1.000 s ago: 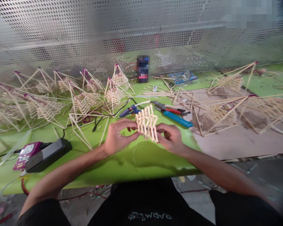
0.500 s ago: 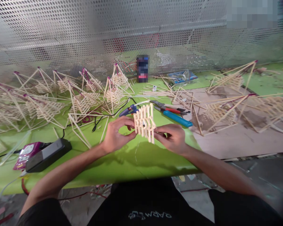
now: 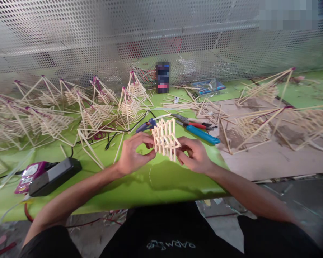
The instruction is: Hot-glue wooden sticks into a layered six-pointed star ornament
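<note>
A small lattice of pale wooden sticks (image 3: 165,138) is held up above the green table (image 3: 161,186), between my two hands. My left hand (image 3: 136,152) pinches its left side between thumb and fingers. At its right edge is my right hand (image 3: 192,154), thumb and fingers curled around the lattice's lower right corner. Just behind the lattice lie a blue glue gun (image 3: 146,125), pliers with red handles (image 3: 201,125) and a tool with a light blue handle (image 3: 203,135).
Stick pyramids with purple tips (image 3: 97,111) crowd the left; more stand on a brown board (image 3: 261,161) at right. A phone (image 3: 163,77) leans against the perforated metal screen (image 3: 97,39). A black power box (image 3: 55,176) lies front left, loose sticks (image 3: 177,106) behind.
The lattice has turned slightly, with its right tip shifted a little to the right. My right hand's fingers have opened a bit and moved up beside it; my left hand is nearly still.
</note>
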`<state>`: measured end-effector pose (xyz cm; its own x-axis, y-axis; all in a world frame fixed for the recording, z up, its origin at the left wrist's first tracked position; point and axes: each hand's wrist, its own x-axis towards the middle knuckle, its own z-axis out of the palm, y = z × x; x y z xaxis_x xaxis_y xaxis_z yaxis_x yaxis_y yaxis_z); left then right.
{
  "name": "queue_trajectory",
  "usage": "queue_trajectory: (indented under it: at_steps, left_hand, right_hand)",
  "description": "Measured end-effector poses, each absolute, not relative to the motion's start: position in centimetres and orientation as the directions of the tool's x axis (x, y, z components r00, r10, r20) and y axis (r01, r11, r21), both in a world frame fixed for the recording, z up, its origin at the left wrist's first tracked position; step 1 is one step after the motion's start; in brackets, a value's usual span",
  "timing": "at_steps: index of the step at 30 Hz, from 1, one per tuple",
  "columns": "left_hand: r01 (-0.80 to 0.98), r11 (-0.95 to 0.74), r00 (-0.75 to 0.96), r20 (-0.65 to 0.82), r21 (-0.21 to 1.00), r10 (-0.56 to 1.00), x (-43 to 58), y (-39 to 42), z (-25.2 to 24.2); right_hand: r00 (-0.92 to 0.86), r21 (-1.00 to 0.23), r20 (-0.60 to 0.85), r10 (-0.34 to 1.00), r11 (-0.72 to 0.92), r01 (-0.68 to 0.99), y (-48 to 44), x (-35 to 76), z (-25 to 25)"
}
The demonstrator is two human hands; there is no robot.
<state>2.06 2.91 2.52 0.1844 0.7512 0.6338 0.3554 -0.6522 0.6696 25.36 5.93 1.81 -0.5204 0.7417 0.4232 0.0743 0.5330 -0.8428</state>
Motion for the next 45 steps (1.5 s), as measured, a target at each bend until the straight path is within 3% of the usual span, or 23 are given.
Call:
queue_trajectory:
  at_steps: [4,11,22,29,36,45]
  left_hand:
    - [0.4,-0.666,0.196,0.651,0.63,0.734,2.0,3.0,2.7]
    - [0.39,-0.685,0.213,0.663,0.615,0.718,2.0,3.0,3.1]
    - [0.169,-0.506,0.232,0.465,0.846,0.854,2.0,3.0,3.2]
    - [0.037,-0.299,0.216,0.285,0.953,0.934,2.3,3.3,3.6]
    - [-0.017,-0.244,0.213,0.242,0.97,0.947,2.0,3.4,3.5]
    - [-0.053,-0.289,0.157,0.294,0.956,0.943,1.8,3.6,3.4]
  right_hand:
    - [-0.591,-0.778,0.452,0.668,0.619,0.105,6.1,25.4,2.1]
    - [-0.485,-0.702,0.563,0.669,0.697,0.147,6.6,25.7,1.4]
    - [-0.378,-0.718,0.609,0.697,0.687,0.11,6.5,25.3,1.9]
    - [-0.421,-0.474,0.754,0.504,0.861,0.181,6.6,25.3,1.1]
    - [-0.415,-0.353,0.813,0.409,0.912,0.207,6.6,25.3,0.7]
    - [-0.365,-0.432,0.805,0.467,0.884,0.178,6.3,25.3,1.4]
